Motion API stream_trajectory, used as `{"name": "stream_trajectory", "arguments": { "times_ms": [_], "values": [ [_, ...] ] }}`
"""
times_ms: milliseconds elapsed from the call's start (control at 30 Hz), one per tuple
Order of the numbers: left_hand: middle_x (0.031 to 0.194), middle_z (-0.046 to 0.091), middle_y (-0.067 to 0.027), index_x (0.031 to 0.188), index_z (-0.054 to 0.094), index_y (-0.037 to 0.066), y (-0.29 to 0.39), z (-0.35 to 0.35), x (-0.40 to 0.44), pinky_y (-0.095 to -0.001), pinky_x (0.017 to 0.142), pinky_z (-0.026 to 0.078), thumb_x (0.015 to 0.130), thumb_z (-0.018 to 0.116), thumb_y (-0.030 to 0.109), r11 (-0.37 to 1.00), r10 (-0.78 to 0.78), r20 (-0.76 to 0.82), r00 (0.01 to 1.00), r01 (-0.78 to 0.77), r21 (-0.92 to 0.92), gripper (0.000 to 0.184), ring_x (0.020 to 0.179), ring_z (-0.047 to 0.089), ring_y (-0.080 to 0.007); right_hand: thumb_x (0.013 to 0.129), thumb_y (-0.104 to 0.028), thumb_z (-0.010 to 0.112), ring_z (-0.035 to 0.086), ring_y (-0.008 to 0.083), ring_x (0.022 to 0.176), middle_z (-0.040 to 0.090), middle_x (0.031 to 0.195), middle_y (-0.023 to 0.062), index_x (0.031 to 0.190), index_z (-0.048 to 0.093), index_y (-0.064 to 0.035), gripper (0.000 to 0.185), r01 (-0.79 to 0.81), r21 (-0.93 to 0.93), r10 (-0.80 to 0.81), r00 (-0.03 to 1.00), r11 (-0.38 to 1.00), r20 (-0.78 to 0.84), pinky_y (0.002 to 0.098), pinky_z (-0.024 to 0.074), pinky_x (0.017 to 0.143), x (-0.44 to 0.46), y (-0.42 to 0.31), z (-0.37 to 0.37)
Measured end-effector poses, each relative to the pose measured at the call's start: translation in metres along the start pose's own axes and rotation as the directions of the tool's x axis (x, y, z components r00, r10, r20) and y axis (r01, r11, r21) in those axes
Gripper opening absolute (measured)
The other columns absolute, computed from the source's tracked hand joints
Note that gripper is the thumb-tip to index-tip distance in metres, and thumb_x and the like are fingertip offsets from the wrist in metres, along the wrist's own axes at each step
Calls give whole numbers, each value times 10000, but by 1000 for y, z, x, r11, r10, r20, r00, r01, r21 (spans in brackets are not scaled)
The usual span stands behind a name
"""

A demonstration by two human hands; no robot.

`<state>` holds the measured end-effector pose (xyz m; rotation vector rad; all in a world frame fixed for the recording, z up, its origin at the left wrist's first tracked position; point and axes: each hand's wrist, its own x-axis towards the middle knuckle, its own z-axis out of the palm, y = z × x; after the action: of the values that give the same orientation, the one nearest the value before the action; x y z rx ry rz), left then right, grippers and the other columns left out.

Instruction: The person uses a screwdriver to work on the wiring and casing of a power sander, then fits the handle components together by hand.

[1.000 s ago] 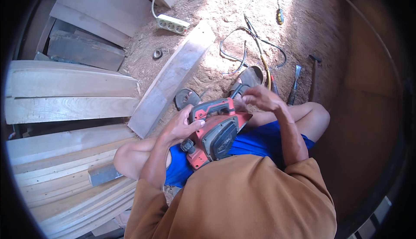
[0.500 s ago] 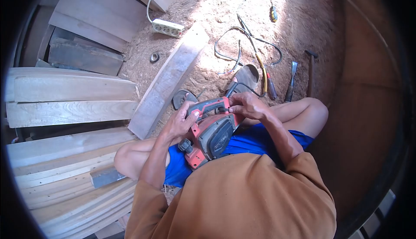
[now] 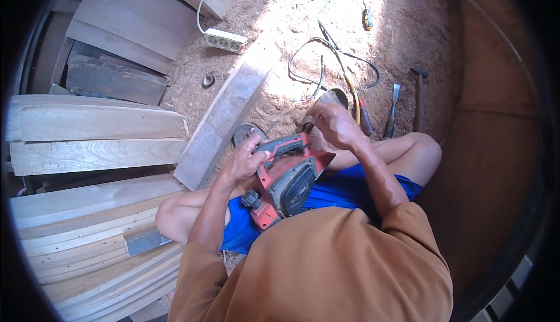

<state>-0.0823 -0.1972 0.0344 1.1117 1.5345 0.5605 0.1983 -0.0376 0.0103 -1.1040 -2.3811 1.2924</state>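
A red and black electric planer [image 3: 296,186] rests tilted across my lap, its black knob [image 3: 251,199] toward the lower left. Wrapped around the front of its handle is my left hand [image 3: 244,160], thumb on top. Beyond the handle's far end, my right hand [image 3: 337,125] is closed around the planer's power cord [image 3: 307,128], just where it leaves the tool. The right fingers partly hide the cord and the sandal behind them.
A long wooden beam [image 3: 227,115] lies left of my feet, near a power strip [image 3: 225,40] and a tape roll [image 3: 208,80]. Stacked boards [image 3: 99,156] fill the left. On the right lie a chisel [image 3: 392,112], a hammer [image 3: 419,97] and screwdrivers [image 3: 367,20], beside loose cable [image 3: 291,68].
My right hand has moved from the rear of the planer's handle up and away to the cord. The left hand and planer have stayed nearly still.
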Motion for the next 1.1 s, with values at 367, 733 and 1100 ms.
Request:
{"name": "stream_trajectory", "arguments": {
  "times_ms": [367, 733, 1100],
  "values": [
    [907, 688, -131, 1070, 621, -10, -7, 7, -1, -381, 783, 519, 912, 684, 281, 964, 73, 41, 996, -60, -260, 336, 845, 643, -204, 1066, -496, 608, 632, 384, 1273, 748, 1270, 176, 1400, 708, -79, 544, 172, -87, -118, 894, 981, 433, 599, 323, 1170, 1, -23, -2],
    [1098, 660, -230, 1286, 553, 16, 48, 10, -31, -463, 939, 527, 784, 802, 233, 940, 277, 76, 958, -286, 187, 601, 1019, 684, -409, 990, -397, 706, 640, 394, 1116, 740, 1081, 174, 1294, 729, -45, 466, 219, 61, -227, 932, 974, 281, 550, 364, 1083, -17, -22, 6],
    [1001, 644, -79, 1195, 624, -4, 13, 7, -11, -362, 914, 484, 1138, 423, 434, 919, 25, 133, 991, 29, -394, 485, 1001, 586, -146, 966, -355, 728, 637, 417, 1059, 722, 1030, 203, 1283, 744, -15, 465, 243, 70, -252, 908, 967, 334, 528, 434, 1020, 6, -20, 14]
  ]
}}
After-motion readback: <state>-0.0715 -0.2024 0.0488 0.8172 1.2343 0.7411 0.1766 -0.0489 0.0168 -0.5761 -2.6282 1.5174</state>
